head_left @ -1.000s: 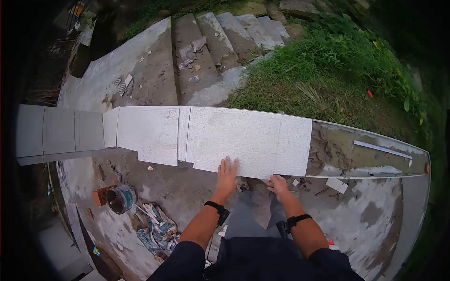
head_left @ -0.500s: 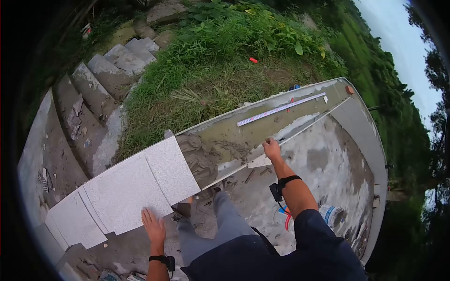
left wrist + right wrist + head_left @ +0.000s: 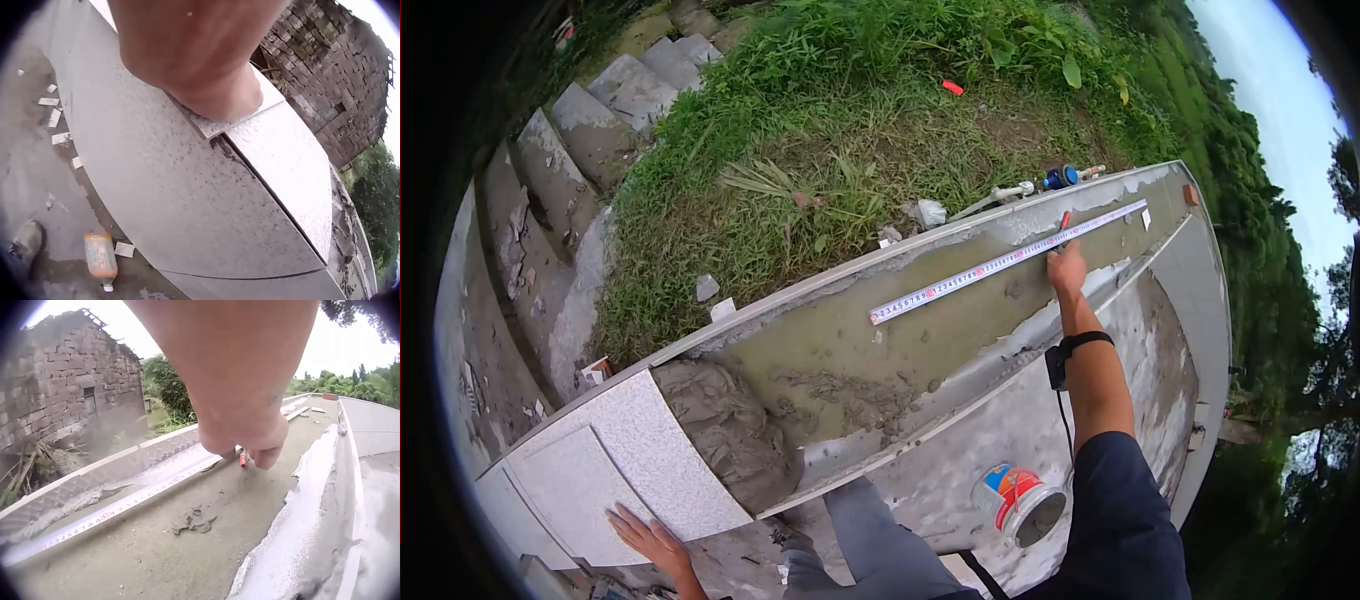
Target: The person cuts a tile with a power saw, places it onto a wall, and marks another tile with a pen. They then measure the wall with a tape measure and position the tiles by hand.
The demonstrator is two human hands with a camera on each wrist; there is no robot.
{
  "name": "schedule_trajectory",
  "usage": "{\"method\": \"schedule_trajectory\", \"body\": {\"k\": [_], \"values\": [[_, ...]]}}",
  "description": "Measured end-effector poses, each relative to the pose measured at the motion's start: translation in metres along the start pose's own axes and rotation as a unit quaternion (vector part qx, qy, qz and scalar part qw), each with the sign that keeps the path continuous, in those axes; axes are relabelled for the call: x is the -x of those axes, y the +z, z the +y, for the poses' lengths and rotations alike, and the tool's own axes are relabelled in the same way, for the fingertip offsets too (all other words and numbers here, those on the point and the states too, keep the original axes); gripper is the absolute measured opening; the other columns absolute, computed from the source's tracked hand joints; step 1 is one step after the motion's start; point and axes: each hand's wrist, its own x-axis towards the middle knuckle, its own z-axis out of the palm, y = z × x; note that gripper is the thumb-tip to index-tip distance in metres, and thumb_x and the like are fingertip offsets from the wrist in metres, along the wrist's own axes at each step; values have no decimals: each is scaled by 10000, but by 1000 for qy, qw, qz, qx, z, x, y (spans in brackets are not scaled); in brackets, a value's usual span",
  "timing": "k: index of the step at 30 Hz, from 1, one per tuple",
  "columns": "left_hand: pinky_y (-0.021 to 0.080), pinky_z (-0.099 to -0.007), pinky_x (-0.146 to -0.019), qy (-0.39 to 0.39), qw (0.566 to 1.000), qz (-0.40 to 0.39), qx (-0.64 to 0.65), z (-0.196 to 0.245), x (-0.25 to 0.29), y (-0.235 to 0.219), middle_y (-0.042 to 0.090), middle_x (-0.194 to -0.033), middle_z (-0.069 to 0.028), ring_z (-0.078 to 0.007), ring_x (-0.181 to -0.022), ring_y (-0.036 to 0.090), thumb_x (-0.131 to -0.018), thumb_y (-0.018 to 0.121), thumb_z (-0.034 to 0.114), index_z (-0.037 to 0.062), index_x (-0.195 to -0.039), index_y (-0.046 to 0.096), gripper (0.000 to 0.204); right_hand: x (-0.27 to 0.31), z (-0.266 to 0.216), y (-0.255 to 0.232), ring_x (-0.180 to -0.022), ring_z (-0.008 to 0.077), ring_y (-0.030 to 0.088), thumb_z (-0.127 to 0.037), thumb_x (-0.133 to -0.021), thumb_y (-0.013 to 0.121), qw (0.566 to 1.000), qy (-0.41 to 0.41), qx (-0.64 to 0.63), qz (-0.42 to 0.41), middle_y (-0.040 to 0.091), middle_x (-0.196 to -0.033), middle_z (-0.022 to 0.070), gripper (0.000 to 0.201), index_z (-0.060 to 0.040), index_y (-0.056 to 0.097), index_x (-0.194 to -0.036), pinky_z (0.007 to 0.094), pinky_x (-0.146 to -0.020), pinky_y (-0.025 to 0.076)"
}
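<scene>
My left hand (image 3: 650,543) rests with straight fingers on a white speckled tile slab (image 3: 578,487) that overlaps another slab (image 3: 662,452) on the ledge. In the left wrist view, the wrist hides those fingers above the slab's corner (image 3: 211,130). Farther along the ledge, my right hand (image 3: 1068,270) pinches a slim red tool (image 3: 1066,219) lying across a long white ruler (image 3: 940,289). The tool's red tip (image 3: 242,460) shows between the curled fingers in the right wrist view.
Grey mortar (image 3: 725,435) is heaped beside the slabs. A bucket (image 3: 1036,516) stands on the concrete below. Grass (image 3: 820,190) and steps (image 3: 550,150) lie beyond the ledge. A small brick (image 3: 1191,195) sits at its far end. A plastic bottle (image 3: 101,257) lies on the ground.
The view has swung right along the ledge. My right hand has left the slab's front edge and reached to the red tool at the ruler. My left hand stays on the slabs.
</scene>
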Motion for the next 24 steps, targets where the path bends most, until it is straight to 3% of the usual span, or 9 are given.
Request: {"method": "schedule_trajectory", "body": {"k": [6, 8, 9, 12, 13, 16, 19, 22, 24], "values": [[106, -553, -1178, 29, 997, -69, 20, 32, 17, -24, 161, -1575, -280, -448, -1455, 152, -1015, 258, 521, 4, -1515, 270, 720, -13, 27, -35, -772, 362, 706, -180, -726, 701, 988, -124, 30, -88, 685, -898, 253, 584, 68, 471, -1203, 420, -693, 564], [109, -574, -1170, 28, 991, -83, 97, 44, 24, -35, 174, -1571, -284, -464, -1450, 157, -1009, 270, 538, -8, -1506, 281, 739, -18, 49, -70, -545, 250, 679, -88, -701, 693, 952, -106, 104, -269, 671, -661, 166, 415, 125, 588, -1040, 348, -500, 545], [111, -579, -1168, 23, 988, -89, 127, 44, 36, -36, 181, -1568, -287, -470, -1447, 159, -1009, 280, 535, -10, -1504, 284, 737, 6, 43, -101, -560, 254, 688, -133, -682, 664, 949, -78, 124, -279, 675, -609, 161, 160, 3, 666, -597, 352, -587, 569], [140, -561, -1167, 32, 966, -133, 218, 44, 57, -64, 227, -1545, -298, -492, -1435, 174, -902, 585, 331, -42, -1454, 344, 709, 5, 97, -120, -647, 140, 708, -178, -740, 702, 757, -229, 381, -479, 731, -723, 85, 117, -78, 762, -746, 322, -563, 563], [171, -547, -1164, 5, 950, -142, 279, 41, 63, -77, 259, -1523, -305, -497, -1419, 200, -888, 628, 285, -39, -1432, 374, 683, 36, 91, -134, -572, 227, 698, -187, -747, 695, 798, -144, 282, -514, 695, -636, 132, 153, -43, 724, -706, 357, -565, 573], [306, -489, -1118, -29, 952, -46, 303, 22, 85, -103, 421, -1431, -231, -427, -1348, 356, -919, 615, 288, -3, -1343, 490, 530, 92, -168, -32, -586, 225, 692, -192, -758, 694, 707, -373, 268, -538, 691, -649, 125, 154, -42, 718, -736, 356, -578, 569], [389, -459, -1041, -97, 943, 13, 317, -12, 121, -81, 558, -1257, -201, -385, -1232, 477, -934, 598, 286, 13, -1201, 578, 383, 152, -270, -21, -607, 222, 684, -199, -773, 691, 657, -465, 238, -544, 684, -668, 115, 161, -40, 708, -781, 355, -597, 562], [474, -413, -880, -257, 872, -67, 412, -56, 118, -45, 634, -1024, -144, -301, -1013, 600, -949, 605, 330, 19, -1047, 601, 326, 195, -307, -72, -627, 219, 675, -207, -789, 689, 657, -494, 205, -530, 678, -687, 104, 173, -38, 699, -826, 355, -617, 554], [477, -414, -847, -456, 611, -94, 641, -74, 110, -27, 637, -1084, -147, -307, -1033, 600, -940, 605, 425, 11, -1239, 549, 514, 224, -307, -111, -641, 217, 670, -211, -799, 687, 651, -504, 206, -529, 674, -700, 97, 184, -36, 693, -856, 354, -630, 550]]}}
